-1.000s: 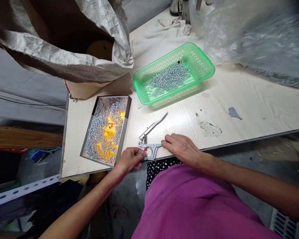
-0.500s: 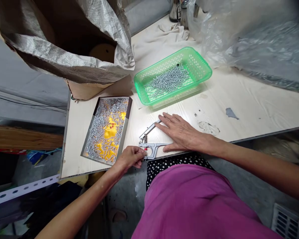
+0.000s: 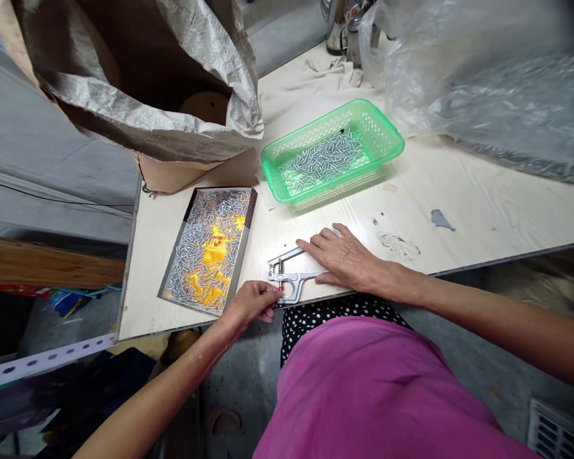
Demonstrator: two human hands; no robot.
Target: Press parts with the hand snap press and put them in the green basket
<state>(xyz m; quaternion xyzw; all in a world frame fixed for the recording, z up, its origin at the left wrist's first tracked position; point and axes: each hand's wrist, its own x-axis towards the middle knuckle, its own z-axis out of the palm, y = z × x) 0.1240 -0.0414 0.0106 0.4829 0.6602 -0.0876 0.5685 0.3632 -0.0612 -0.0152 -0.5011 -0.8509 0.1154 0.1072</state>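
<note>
Metal hand pliers [image 3: 289, 278] lie at the near edge of the pale table [image 3: 483, 197]. My right hand [image 3: 347, 260] lies over their two handles, fingers flat on the upper handle, pressing it down toward the lower one. My left hand [image 3: 252, 303] is pinched at the jaws, where a small red part shows; what the fingers hold is too small to name. A flat dark tray [image 3: 249, 220] with a yellow bottom, strewn with small silver pieces, lies just left of the pliers.
A green plastic basket [image 3: 387, 131] with several silver pieces stands behind the pliers. A big woven sack [image 3: 172, 121] over a cardboard box fills the back left, crumpled clear plastic [image 3: 488, 76] the back right. Metal pots [image 3: 337, 25] stand at the far edge.
My right hand moved from the lower handle up onto the raised upper handle and has pushed it down, so the pliers are nearly closed. My left hand stayed at the jaws.
</note>
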